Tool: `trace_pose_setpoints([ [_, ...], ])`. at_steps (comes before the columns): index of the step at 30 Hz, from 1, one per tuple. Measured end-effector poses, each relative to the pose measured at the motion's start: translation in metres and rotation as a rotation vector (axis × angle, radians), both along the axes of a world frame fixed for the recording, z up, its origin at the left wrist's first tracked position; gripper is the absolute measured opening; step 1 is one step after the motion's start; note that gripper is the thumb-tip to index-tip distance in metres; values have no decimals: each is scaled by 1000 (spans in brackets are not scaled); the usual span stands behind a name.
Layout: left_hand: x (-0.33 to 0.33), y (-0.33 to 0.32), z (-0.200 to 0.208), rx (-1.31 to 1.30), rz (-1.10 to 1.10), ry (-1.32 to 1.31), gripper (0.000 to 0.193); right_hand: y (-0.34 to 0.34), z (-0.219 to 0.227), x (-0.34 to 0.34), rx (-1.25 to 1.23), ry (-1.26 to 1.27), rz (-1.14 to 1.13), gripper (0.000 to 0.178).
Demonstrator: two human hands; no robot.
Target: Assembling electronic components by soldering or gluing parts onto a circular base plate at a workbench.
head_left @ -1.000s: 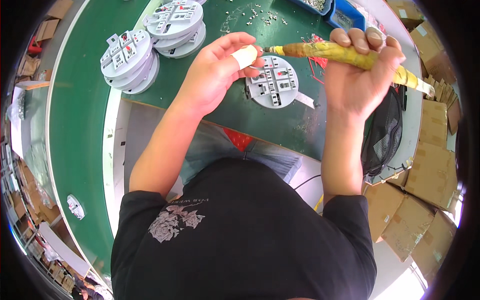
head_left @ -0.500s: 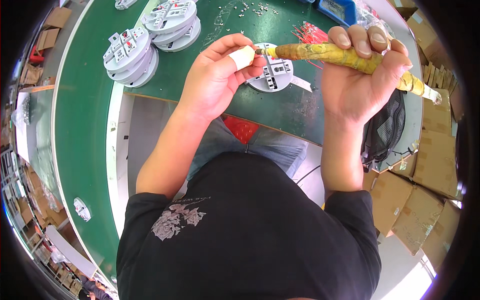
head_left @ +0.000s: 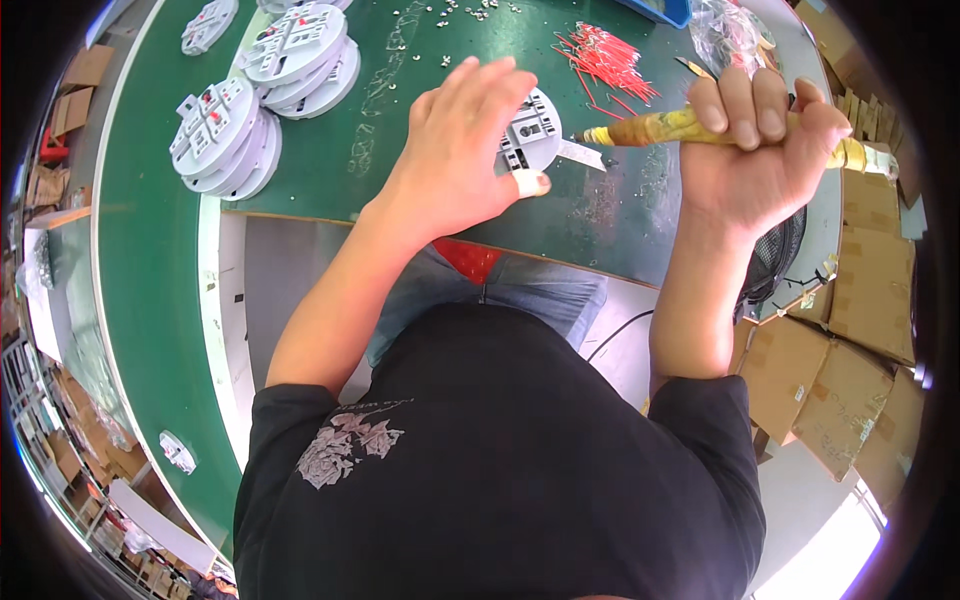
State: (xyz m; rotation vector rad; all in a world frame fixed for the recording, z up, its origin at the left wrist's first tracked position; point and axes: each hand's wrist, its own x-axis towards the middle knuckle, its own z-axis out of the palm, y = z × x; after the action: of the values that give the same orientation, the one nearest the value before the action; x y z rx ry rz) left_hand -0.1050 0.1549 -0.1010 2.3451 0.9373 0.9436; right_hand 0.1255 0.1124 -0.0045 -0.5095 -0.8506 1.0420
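Observation:
In my right hand (head_left: 750,180) is a long slim screwdriver (head_left: 655,128) wrapped in worn yellow tape. The fingers curl around its shaft, and its dark tip points left, just right of a round grey plastic base (head_left: 538,125) with black and metal fittings. My left hand (head_left: 450,150) reaches over that base, hiding its left part. Its fingers are stretched out and the thumb, with a pale wrap, extends along the near edge. Whether the hand touches the base cannot be made out. A pale strip (head_left: 582,154) lies beside the base, below the tip.
Stacks of similar grey bases (head_left: 215,135) stand on the left of the green table (head_left: 330,175). Red wires (head_left: 605,60) lie in a pile at the back, with small metal parts (head_left: 480,12) scattered nearby. A blue bin (head_left: 665,10) is at the far edge; cardboard boxes (head_left: 870,300) stand right.
My left hand has let go of the screwdriver's tip and spread out over the grey base. My right hand has moved a little right with the screwdriver, whose tip is now beside the base.

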Motion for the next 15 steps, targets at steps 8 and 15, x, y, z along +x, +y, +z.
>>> trace_pose_setpoints([
  [8, 17, 5, -7, 24, -78, -24, 79, -1, -13, 19, -19, -22, -8, 33],
  [15, 21, 8, -6, -66, -78, 57, 72, 12, -16, 8, -17, -52, 31, 37],
])
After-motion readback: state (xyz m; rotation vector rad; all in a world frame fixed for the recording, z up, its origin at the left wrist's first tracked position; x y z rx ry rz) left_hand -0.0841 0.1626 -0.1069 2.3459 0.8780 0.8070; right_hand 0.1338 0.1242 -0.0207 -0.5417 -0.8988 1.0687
